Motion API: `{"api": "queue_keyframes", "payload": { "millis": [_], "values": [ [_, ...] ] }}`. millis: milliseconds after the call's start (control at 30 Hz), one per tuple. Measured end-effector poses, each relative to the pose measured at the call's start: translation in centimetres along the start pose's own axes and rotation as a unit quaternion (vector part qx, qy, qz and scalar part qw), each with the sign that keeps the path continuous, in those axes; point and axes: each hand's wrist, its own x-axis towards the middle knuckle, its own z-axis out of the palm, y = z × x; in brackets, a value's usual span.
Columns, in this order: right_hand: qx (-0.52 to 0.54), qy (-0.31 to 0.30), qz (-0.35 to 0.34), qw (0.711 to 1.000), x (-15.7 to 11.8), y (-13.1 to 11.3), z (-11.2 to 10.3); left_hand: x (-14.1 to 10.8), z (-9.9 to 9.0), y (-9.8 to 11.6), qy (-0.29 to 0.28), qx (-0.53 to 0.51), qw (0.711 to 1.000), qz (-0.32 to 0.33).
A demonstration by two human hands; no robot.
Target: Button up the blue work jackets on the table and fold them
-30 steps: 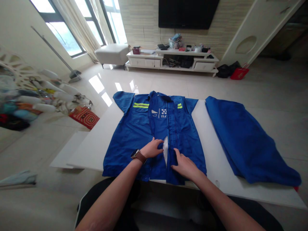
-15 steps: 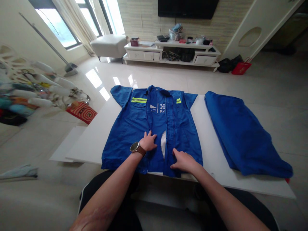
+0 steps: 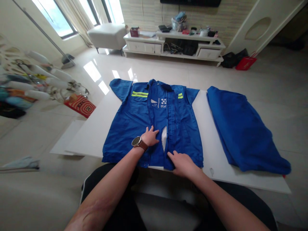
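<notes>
A blue short-sleeved jacket (image 3: 130, 125) with yellow-green stripes lies front up on a white table (image 3: 89, 138), its collar away from me. Its front is parted, showing the printed inner back and a white patch (image 3: 164, 139). My left hand (image 3: 150, 136), with a watch (image 3: 136, 141) on the wrist, rests on the left front edge with fingers spread. Over the lower right front edge lies my right hand (image 3: 181, 163), thumb and fingers apart, touching the cloth. To the right is a folded blue cloth (image 3: 245, 131).
A red patterned bag (image 3: 81, 106) and a rack with white thread cones (image 3: 57, 77) stand left of the table. Beyond are a white TV cabinet (image 3: 141, 46), a stool (image 3: 107, 35) and a red bag (image 3: 245, 62).
The view has tilted slightly downward. My right hand has shifted a little at the lower right front edge, while my left hand stays on the left edge.
</notes>
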Motion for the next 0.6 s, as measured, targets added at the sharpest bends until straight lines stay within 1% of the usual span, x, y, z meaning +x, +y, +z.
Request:
{"api": "queue_keyframes", "payload": {
  "millis": [33, 100, 167, 233, 300, 367, 500, 600],
  "values": [
    [0.006, 0.011, -0.014, 1.000, -0.2, 0.3, -0.4, 0.0, 0.0, 0.0, 0.000, 0.003, 1.000, -0.001],
    [0.012, 0.052, -0.034, 0.998, -0.2, 0.6, -1.3, -0.1, 0.0, 0.1, 0.001, 0.008, 1.000, -0.004],
    [0.013, 0.105, -0.044, 0.993, -0.1, 0.4, -1.9, -0.2, -0.1, 0.3, 0.002, 0.014, 1.000, -0.009],
    [0.011, 0.141, -0.048, 0.989, 0.1, 0.0, -2.1, -0.3, -0.2, 0.5, 0.002, 0.018, 1.000, -0.012],
    [0.000, 0.157, -0.048, 0.986, 0.2, -0.5, -2.1, -0.4, -0.4, 0.8, 0.002, 0.021, 1.000, -0.020],
    [-0.011, 0.161, -0.040, 0.986, 0.1, -0.8, -2.1, -0.6, -0.5, 1.0, 0.002, 0.024, 0.999, -0.027],
    [0.013, 0.177, -0.021, 0.984, -0.1, -0.9, -2.2, -0.8, -0.6, 1.0, -0.002, 0.029, 0.999, -0.028],
    [0.028, 0.194, -0.058, 0.979, 0.1, -1.3, -2.1, -0.7, -0.4, 1.0, -0.001, 0.013, 1.000, -0.026]
  ]
}}
